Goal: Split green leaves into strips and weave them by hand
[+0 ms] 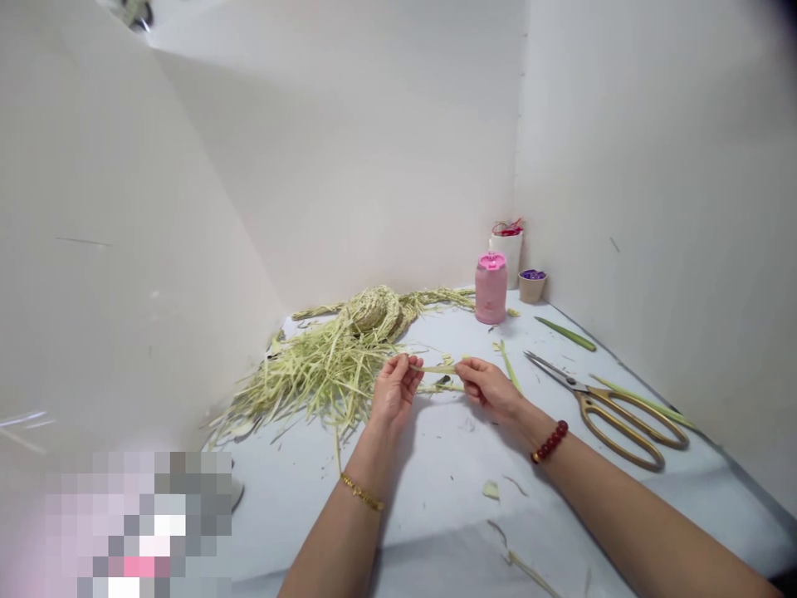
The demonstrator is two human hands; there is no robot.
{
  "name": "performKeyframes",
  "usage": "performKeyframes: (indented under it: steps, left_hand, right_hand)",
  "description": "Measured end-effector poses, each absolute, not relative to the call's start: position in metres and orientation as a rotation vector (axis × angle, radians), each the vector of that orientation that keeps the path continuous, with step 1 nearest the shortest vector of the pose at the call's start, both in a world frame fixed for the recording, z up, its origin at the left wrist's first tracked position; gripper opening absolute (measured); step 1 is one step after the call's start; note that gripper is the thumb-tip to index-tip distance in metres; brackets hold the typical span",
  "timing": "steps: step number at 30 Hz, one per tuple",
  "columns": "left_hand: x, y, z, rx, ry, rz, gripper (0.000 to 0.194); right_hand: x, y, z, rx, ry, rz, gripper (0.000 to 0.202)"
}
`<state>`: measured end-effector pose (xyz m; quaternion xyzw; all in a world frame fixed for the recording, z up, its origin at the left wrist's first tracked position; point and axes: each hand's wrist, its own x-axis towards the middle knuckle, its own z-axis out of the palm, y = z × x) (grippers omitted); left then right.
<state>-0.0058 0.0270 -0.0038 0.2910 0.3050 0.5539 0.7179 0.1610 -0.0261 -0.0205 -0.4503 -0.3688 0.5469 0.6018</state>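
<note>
A thin pale green strip [434, 370] is stretched nearly level between my two hands above the table. My left hand [397, 389] pinches its left end between thumb and fingers, and my right hand [486, 384] pinches the right end. Just left of my left hand spreads a loose heap of light green strips [311, 365]. Behind that heap sits a coiled braid [370, 309] of the same material. Large scissors [607, 405] with gold handles lie to the right of my right hand, their blades slightly apart.
At the back stand a pink bottle [491, 291], a white container [507, 249] with red items and a small cup [532, 287] with purple contents. A green leaf piece [565, 333] lies near the right wall. Scraps dot the white table [436, 473]. White walls enclose it.
</note>
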Motion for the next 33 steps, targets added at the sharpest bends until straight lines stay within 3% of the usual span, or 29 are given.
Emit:
performKeyframes:
  steps: [6, 15, 21, 28, 33]
  left_hand:
    - [-0.005, 0.024, -0.004, 0.645, 0.656, 1.179, 0.009]
    - [-0.007, 0.025, -0.008, 0.628, 0.635, 1.187, 0.007]
    - [-0.011, 0.028, -0.01, 0.573, 0.591, 1.231, 0.009]
    - [-0.012, 0.028, -0.011, 0.521, 0.557, 1.271, 0.006]
    - [-0.01, 0.024, -0.008, 0.492, 0.529, 1.282, 0.007]
  right_hand:
    - [0.162, -0.026, -0.017, -1.037, -0.834, 1.272, 0.032]
    - [0.162, -0.024, -0.028, -1.379, -1.056, 0.909, 0.041]
    - [0.16, -0.028, -0.026, -1.367, -1.215, 0.826, 0.023]
    - [0.148, -0.034, -0.025, -1.277, -1.28, 1.059, 0.017]
    - [0.14, -0.046, -0.016, -1.205, -1.176, 1.446, 0.028]
